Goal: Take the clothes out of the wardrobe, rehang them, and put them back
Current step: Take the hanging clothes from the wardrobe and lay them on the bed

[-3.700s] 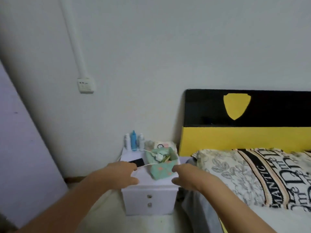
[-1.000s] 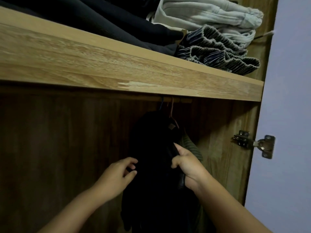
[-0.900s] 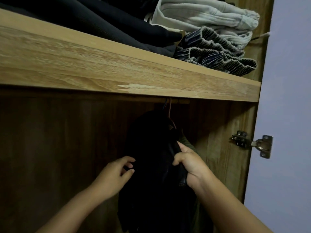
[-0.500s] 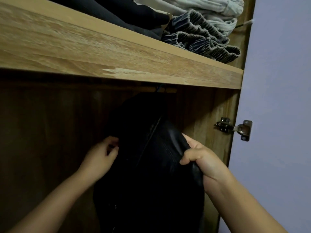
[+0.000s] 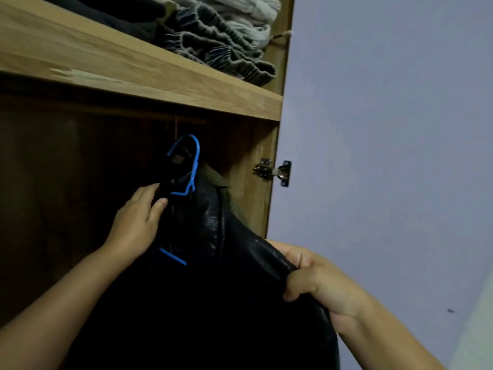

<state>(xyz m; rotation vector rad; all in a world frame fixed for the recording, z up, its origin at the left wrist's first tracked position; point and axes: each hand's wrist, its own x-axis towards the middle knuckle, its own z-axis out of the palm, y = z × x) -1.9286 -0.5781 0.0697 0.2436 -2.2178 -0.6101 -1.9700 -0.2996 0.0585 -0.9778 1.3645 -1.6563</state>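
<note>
Jacket: a black leather jacket point(image 5: 213, 263) hangs in front of the open wardrobe point(image 5: 165, 84), just below the wooden shelf, and fills the lower middle of the view.
Hanger: a blue hanger point(image 5: 190, 166) sits in the collar; its hook stands free below the shelf edge, apparently off the rail, though the rail itself is too dark to make out.
Left hand: the left hand point(image 5: 136, 222) pinches the jacket's collar right by the hanger's neck, thumb on the front.
Right hand: the right hand point(image 5: 317, 281) is clenched round a fold of the shoulder or sleeve, out towards the lilac wall point(image 5: 386, 129).
Behind: a ribbed olive garment point(image 5: 216, 177) peeks out just behind the collar, inside the wardrobe.
Shelf above: folded clothes point(image 5: 226, 41) are stacked on the shelf.
Handling: this one looks heavy and smooth-skinned, supple but thick, so I judge it will sag and could slide off a thin hanger.
Where to hold: best at the hanger neck and collar for the weight, second hand under the shoulder seam.
Risk: a tilt of the hanger and one shoulder may slip off.
</note>
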